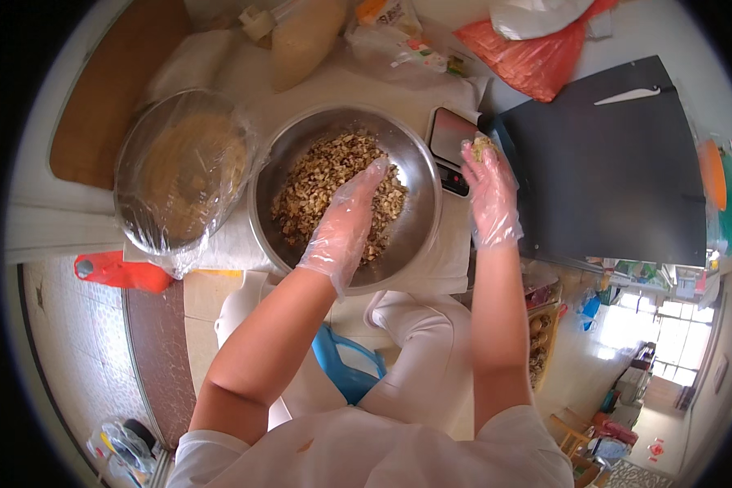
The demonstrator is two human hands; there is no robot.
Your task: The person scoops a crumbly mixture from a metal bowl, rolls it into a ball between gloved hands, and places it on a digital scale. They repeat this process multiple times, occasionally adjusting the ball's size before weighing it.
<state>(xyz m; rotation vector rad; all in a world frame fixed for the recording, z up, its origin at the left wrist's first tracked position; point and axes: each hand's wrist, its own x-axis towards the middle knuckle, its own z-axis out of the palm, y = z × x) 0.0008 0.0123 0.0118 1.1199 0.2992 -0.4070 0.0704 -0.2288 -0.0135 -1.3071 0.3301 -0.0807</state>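
A wide stainless steel bowl sits before me with a chopped nut mixture heaped in it. My left hand, in a clear disposable plastic glove, reaches over the mixture with straight fingers. Nothing shows in it, though its underside is hidden. Right of the bowl, my right hand wears the same kind of glove. At its fingertips is a pale yellowish lump of food, partly covered by the fingers. That hand is beside a digital kitchen scale with a steel platform.
On the left stands a second metal bowl under plastic film with brownish contents. A dark board bearing a white plastic knife lies to the right. Behind are a red plastic bag and a bag of tan powder. A blue plastic stool is below me.
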